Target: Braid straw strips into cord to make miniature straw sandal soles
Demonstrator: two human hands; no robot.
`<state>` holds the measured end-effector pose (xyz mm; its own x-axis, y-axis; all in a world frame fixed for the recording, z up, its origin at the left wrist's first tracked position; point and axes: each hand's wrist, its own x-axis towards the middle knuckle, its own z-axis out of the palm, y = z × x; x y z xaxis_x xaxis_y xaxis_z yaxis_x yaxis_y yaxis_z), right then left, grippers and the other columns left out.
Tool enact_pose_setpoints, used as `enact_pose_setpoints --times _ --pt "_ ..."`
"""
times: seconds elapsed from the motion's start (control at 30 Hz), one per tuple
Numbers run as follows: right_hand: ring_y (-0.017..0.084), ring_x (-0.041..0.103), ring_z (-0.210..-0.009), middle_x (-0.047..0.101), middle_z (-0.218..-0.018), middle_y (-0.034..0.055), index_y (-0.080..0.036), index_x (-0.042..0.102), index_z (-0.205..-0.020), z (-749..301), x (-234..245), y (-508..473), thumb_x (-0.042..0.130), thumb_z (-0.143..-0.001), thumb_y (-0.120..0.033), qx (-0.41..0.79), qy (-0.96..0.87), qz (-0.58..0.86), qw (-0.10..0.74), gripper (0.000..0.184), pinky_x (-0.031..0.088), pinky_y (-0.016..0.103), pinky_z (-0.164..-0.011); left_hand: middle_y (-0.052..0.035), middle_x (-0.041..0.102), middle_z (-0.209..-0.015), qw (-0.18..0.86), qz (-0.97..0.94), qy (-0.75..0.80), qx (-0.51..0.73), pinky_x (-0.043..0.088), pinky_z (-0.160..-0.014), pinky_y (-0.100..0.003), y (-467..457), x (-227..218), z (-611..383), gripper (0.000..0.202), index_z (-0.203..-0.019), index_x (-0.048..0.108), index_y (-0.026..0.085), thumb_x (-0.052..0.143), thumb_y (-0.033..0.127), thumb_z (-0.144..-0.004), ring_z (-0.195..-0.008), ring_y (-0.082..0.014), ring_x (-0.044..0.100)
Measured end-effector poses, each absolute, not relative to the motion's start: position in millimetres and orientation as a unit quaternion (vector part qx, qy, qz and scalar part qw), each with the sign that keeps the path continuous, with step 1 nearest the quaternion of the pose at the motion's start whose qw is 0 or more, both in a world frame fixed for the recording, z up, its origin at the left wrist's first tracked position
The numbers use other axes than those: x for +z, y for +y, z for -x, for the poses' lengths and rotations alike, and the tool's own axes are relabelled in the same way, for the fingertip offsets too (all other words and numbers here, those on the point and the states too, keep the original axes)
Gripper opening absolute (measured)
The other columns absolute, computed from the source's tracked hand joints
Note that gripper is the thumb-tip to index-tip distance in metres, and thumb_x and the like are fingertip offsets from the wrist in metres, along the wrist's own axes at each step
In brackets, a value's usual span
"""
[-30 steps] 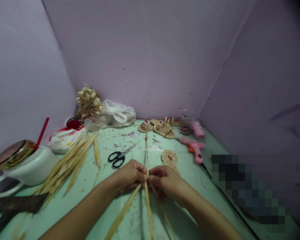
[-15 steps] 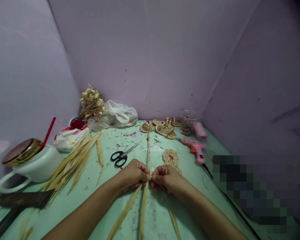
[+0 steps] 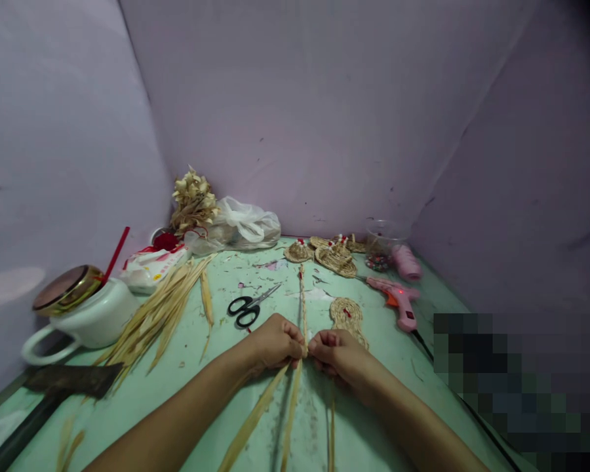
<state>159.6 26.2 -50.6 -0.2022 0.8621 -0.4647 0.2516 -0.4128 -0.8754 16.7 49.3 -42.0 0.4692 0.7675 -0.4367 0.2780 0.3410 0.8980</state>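
**Middle strand swings to the 7 o'clock side**

Compared with 1 second ago, the middle strand (image 3: 292, 419) has shifted: it leaned slightly toward 5 o'clock below the hands and now leans just past 6, toward 7. The right strand (image 3: 331, 419) has gone from a 5 o'clock slant to nearly straight at 6, while the left strand (image 3: 254, 419) keeps its 7 o'clock line. My reading is that a crossing has just been worked into the plant-fibre braid (image 3: 303, 301), which stretches over the desk (image 3: 179, 344) from the hands toward 12 o'clock.

The left hand (image 3: 278, 342) pinches the braid's near end. The right hand (image 3: 340, 354) is curled narrow on the right strand, fingertips just beside the braid; whether they touch it, I cannot tell. The black-handled scissors (image 3: 250, 308) lie unused at 10 o'clock, the coiled braid piece (image 3: 346, 316) at 2.
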Motion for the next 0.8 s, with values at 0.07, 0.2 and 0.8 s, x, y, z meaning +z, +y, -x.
enact_pose_setpoints --times 0.07,0.2,0.8 --pt "0.002 0.023 -0.032 0.04 -0.04 -0.0071 -0.016 0.043 -0.054 -159 -51 26 0.051 -0.066 -0.027 0.609 -0.474 0.583 0.253 0.018 0.012 0.019 -0.034 0.0034 0.045 -0.034 0.665 -0.545 0.476 0.185 0.011 -0.032 -0.021 50 -43 -16 0.003 -0.048 0.052 0.013 0.049 0.013 -0.05 -0.027 -0.0035 0.022" --pt "0.002 0.022 -0.032 0.038 -0.038 -0.0068 -0.016 0.04 -0.05 -156 -47 24 0.053 -0.063 -0.027 0.604 -0.457 0.593 0.274 0.022 0.011 0.018 -0.035 0.0032 0.044 -0.033 0.65 -0.557 0.484 0.182 0.012 -0.032 -0.021 50 -43 -16 0.005 -0.045 0.05 0.014 0.048 0.011 -0.048 -0.028 -0.0041 0.023" --pt "0.004 0.032 -0.039 0.046 -0.04 -0.0039 -0.015 0.044 -0.051 -151 -57 24 0.056 -0.059 -0.022 0.573 -0.5 0.563 0.325 0.016 0.019 0.02 -0.041 0.0026 0.039 -0.032 0.512 -0.658 0.552 0.028 0.018 -0.035 -0.021 45 -17 0 0.01 -0.043 0.054 0.013 0.047 0.016 -0.05 -0.031 -0.006 0.027"
